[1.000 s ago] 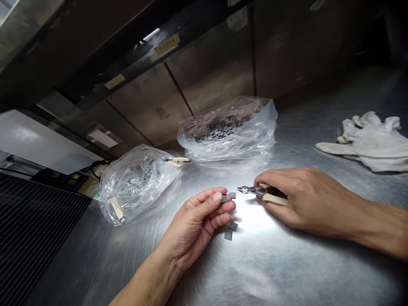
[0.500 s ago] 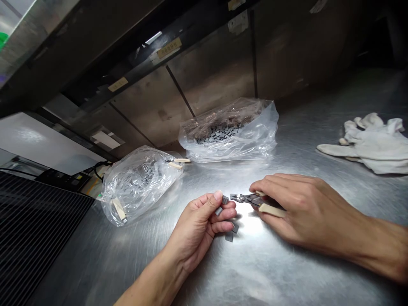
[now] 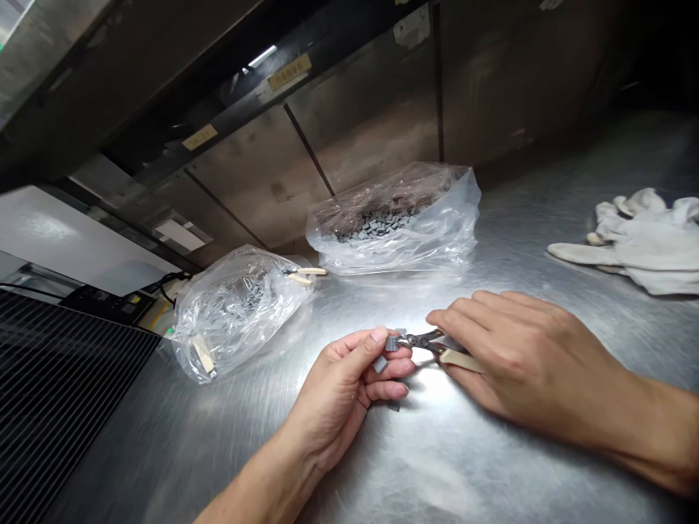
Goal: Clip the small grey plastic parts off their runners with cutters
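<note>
I see 2 gray pieces [image 3: 380,363] pinched in the left hand [image 3: 345,378], just left of the cutters [image 3: 419,341] my right hand [image 3: 510,356] grips; I can't tell whether the tips touch. A loose piece [image 3: 394,406] sits nearer, mostly hidden.

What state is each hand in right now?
Left hand: closed, pinching small gray pieces.
Right hand: closed around cream-handled pliers.

Left grip [image 3: 346,382], right grip [image 3: 507,353] bare; forearms [image 3: 262,462] bare.
</note>
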`<action>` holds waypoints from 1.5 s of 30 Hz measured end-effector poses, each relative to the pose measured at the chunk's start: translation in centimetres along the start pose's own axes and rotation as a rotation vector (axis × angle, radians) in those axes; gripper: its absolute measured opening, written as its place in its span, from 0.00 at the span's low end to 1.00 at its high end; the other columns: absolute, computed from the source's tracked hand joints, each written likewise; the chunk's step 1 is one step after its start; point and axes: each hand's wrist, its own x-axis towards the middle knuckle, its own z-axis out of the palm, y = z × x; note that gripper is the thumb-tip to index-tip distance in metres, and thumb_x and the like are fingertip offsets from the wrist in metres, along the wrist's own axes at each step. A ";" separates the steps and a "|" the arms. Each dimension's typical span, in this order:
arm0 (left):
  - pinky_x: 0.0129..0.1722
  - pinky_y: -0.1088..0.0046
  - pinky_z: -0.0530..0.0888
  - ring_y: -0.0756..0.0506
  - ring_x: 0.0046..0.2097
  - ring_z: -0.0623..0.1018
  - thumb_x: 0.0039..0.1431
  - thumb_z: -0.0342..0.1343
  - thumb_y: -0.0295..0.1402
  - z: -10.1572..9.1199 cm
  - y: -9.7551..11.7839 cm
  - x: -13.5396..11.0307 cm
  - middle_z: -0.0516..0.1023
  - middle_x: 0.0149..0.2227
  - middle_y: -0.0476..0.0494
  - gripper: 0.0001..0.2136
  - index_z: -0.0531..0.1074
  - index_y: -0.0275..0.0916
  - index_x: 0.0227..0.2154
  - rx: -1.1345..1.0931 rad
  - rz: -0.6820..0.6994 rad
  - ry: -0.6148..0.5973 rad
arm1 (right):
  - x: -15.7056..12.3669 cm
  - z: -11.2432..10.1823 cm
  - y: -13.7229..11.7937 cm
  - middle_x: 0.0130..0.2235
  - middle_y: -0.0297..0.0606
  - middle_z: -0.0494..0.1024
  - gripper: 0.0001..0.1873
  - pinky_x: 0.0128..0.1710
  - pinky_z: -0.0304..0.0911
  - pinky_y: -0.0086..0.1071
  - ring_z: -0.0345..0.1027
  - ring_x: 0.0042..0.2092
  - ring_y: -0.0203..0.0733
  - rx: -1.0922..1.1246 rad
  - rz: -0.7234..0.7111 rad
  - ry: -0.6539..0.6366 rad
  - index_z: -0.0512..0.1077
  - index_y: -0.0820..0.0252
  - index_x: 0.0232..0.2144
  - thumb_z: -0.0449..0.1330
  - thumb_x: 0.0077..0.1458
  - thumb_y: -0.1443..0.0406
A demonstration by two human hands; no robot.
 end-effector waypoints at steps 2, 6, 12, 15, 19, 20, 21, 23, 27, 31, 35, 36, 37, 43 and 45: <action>0.27 0.82 0.80 0.52 0.28 0.79 0.68 0.57 0.29 0.1 0.0 0.0 0.79 0.30 0.40 0.09 0.78 0.27 0.36 0.012 -0.004 0.008 | 0.0 0.0 0.0 0.29 0.35 0.70 0.08 0.33 0.50 0.40 0.63 0.30 0.47 -0.024 -0.006 -0.007 0.74 0.60 0.34 0.54 0.60 0.67; 0.28 0.82 0.80 0.52 0.29 0.79 0.67 0.58 0.30 0.1 -0.1 0.0 0.79 0.31 0.40 0.09 0.78 0.27 0.35 0.015 0.006 0.009 | 0.1 -0.1 0.0 0.29 0.35 0.71 0.08 0.33 0.49 0.40 0.62 0.30 0.47 -0.065 -0.025 0.007 0.75 0.61 0.36 0.55 0.60 0.68; 0.28 0.82 0.79 0.52 0.29 0.79 0.64 0.63 0.33 -0.3 -0.4 0.2 0.80 0.31 0.39 0.10 0.79 0.27 0.34 0.017 0.033 -0.035 | 0.1 -0.4 0.0 0.29 0.36 0.71 0.10 0.32 0.48 0.40 0.63 0.30 0.46 -0.095 -0.047 0.002 0.77 0.62 0.38 0.55 0.59 0.71; 0.28 0.81 0.79 0.51 0.29 0.79 0.61 0.65 0.34 -0.4 -0.5 0.3 0.81 0.32 0.39 0.11 0.79 0.27 0.33 0.023 0.050 -0.055 | 0.0 -0.5 -0.1 0.29 0.36 0.72 0.12 0.32 0.47 0.40 0.63 0.30 0.46 -0.122 -0.050 0.004 0.77 0.63 0.39 0.54 0.59 0.72; 0.28 0.82 0.78 0.52 0.29 0.78 0.60 0.66 0.35 -0.3 -0.6 0.3 0.81 0.31 0.39 0.11 0.79 0.28 0.33 0.039 0.061 -0.061 | -0.1 -0.4 -0.1 0.28 0.35 0.71 0.12 0.31 0.47 0.40 0.63 0.29 0.46 -0.130 -0.059 0.007 0.77 0.62 0.40 0.54 0.59 0.72; 0.28 0.81 0.78 0.52 0.29 0.78 0.60 0.66 0.35 -0.3 -0.6 0.3 0.81 0.31 0.39 0.12 0.79 0.28 0.33 0.045 0.062 -0.061 | -0.1 -0.4 -0.1 0.27 0.35 0.70 0.12 0.31 0.47 0.40 0.63 0.29 0.46 -0.136 -0.062 0.008 0.77 0.62 0.39 0.54 0.59 0.72; 0.28 0.81 0.77 0.52 0.28 0.78 0.60 0.66 0.36 -0.3 -0.6 0.3 0.81 0.31 0.39 0.12 0.79 0.28 0.32 0.051 0.062 -0.062 | -0.1 -0.4 -0.1 0.27 0.35 0.70 0.12 0.31 0.47 0.40 0.63 0.29 0.46 -0.142 -0.063 0.013 0.77 0.62 0.39 0.54 0.59 0.72; 0.27 0.81 0.77 0.52 0.27 0.77 0.60 0.66 0.36 -0.3 -0.7 0.2 0.80 0.30 0.40 0.12 0.79 0.28 0.31 0.059 0.063 -0.061 | -0.2 -0.5 -0.1 0.27 0.35 0.70 0.12 0.31 0.47 0.39 0.63 0.29 0.46 -0.151 -0.072 0.015 0.77 0.63 0.40 0.54 0.59 0.73; 0.27 0.81 0.77 0.52 0.27 0.77 0.59 0.67 0.37 -0.4 -0.7 0.2 0.81 0.29 0.40 0.13 0.79 0.28 0.31 0.067 0.069 -0.060 | -0.3 -0.5 -0.1 0.27 0.34 0.70 0.13 0.31 0.45 0.39 0.63 0.28 0.45 -0.157 -0.082 0.003 0.77 0.63 0.40 0.54 0.58 0.74; 0.27 0.81 0.77 0.52 0.26 0.77 0.58 0.67 0.37 -0.3 -0.7 0.2 0.81 0.29 0.39 0.13 0.79 0.28 0.31 0.070 0.072 -0.050 | -0.4 -0.5 -0.2 0.27 0.34 0.70 0.14 0.30 0.44 0.39 0.63 0.28 0.45 -0.166 -0.098 0.005 0.77 0.63 0.41 0.53 0.58 0.75; 0.26 0.81 0.77 0.52 0.26 0.77 0.57 0.68 0.37 -0.2 -0.7 0.1 0.81 0.28 0.39 0.13 0.79 0.28 0.30 0.068 0.062 -0.041 | -0.5 -0.5 -0.1 0.27 0.34 0.70 0.15 0.30 0.43 0.39 0.63 0.27 0.44 -0.165 -0.114 0.002 0.76 0.64 0.42 0.52 0.58 0.76; 0.26 0.81 0.77 0.52 0.26 0.77 0.57 0.68 0.37 -0.1 -0.7 0.1 0.81 0.28 0.39 0.13 0.79 0.28 0.30 0.068 0.059 -0.038 | -0.6 -0.5 0.0 0.27 0.34 0.70 0.15 0.30 0.43 0.39 0.63 0.27 0.44 -0.160 -0.116 0.000 0.76 0.64 0.42 0.52 0.58 0.76; 0.26 0.81 0.77 0.52 0.26 0.77 0.57 0.68 0.37 -0.1 -0.7 0.1 0.81 0.29 0.39 0.13 0.79 0.28 0.31 0.069 0.057 -0.034 | -0.6 -0.5 0.0 0.27 0.34 0.70 0.15 0.30 0.44 0.39 0.62 0.26 0.43 -0.152 -0.117 -0.005 0.76 0.65 0.43 0.52 0.58 0.76; 0.27 0.82 0.77 0.53 0.26 0.77 0.57 0.69 0.37 0.0 -0.8 0.0 0.81 0.29 0.39 0.13 0.79 0.29 0.30 0.092 0.061 0.010 | -0.6 -0.4 0.1 0.26 0.33 0.69 0.13 0.28 0.44 0.39 0.63 0.26 0.42 -0.106 -0.124 -0.035 0.75 0.64 0.41 0.52 0.59 0.76; 0.27 0.82 0.76 0.53 0.26 0.77 0.56 0.69 0.38 0.1 -0.8 -0.1 0.81 0.29 0.40 0.13 0.79 0.29 0.29 0.099 0.061 0.017 | -0.5 -0.4 0.2 0.25 0.33 0.68 0.13 0.28 0.45 0.39 0.63 0.25 0.42 -0.097 -0.126 -0.026 0.75 0.63 0.41 0.52 0.59 0.75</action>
